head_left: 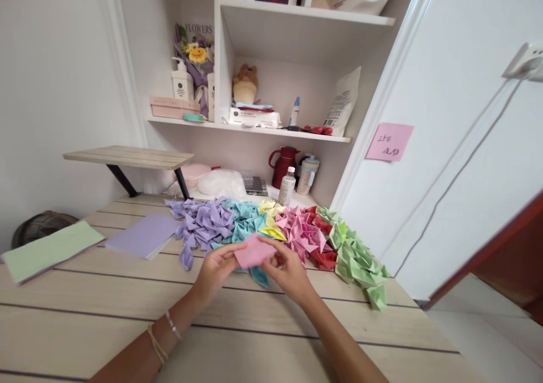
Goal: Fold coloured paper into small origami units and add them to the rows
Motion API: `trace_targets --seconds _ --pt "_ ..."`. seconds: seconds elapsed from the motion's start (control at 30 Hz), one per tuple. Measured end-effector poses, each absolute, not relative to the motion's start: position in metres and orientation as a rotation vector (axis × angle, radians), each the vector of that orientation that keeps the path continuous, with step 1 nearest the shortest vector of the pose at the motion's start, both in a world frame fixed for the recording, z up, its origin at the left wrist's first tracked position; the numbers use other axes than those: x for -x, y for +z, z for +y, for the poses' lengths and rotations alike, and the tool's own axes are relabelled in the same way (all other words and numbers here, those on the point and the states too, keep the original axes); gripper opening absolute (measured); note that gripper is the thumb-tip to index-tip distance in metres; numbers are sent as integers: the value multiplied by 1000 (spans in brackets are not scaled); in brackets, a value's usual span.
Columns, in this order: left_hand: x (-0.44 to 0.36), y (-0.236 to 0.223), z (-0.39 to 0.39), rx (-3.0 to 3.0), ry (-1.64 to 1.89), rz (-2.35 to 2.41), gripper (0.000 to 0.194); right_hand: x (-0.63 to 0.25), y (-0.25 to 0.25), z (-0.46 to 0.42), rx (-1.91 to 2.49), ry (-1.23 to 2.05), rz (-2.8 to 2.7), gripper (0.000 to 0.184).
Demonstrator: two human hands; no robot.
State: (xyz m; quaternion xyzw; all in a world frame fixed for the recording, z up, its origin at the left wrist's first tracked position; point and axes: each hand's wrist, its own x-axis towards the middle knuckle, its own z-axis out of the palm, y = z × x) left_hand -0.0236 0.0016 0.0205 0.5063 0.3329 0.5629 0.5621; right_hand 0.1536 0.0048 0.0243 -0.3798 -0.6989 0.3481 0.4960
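A small piece of pink paper point(254, 251) is held up above the wooden table between both hands. My left hand point(219, 267) pinches its left edge, and my right hand point(288, 270) grips its right side with thumb and fingers. Whether the paper is folded, I cannot tell for sure. Just behind the hands lie heaps of folded paper pieces: purple ones point(207, 222), blue ones point(248, 222), a few yellow ones point(271, 227), pink ones point(297, 230), red ones point(324, 258) and light green ones point(358, 258).
Purple sheets point(142, 235) and a light green stack point(53, 250) lie at the left of the table point(254, 338). A small raised shelf point(129, 156) stands behind them. At the back are a clear bottle point(287, 188), a red jug point(283, 165) and a tumbler point(307, 175).
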Motion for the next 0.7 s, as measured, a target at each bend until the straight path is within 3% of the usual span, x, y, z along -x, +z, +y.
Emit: trace_targets --seconds 0.07,0.13,0.37,0.47,0.6,0.7 --pt "25 18 4 -1217 1344 803 43 -156 30 2 851 874 -1710 54" --pt "26 14 7 -1243 1337 819 49 -158 33 1 819 856 -1728 55" --pt "29 16 6 -1318 1355 900 47 -164 33 6 804 926 -1601 18" --pt "30 20 3 -1365 1362 957 39 -166 33 8 806 963 -1550 12" --pt "30 23 3 -1397 1407 1035 29 -167 33 9 833 1010 -1533 17" --pt "28 24 4 -1357 1470 1028 23 -165 34 7 791 1159 -1484 35"
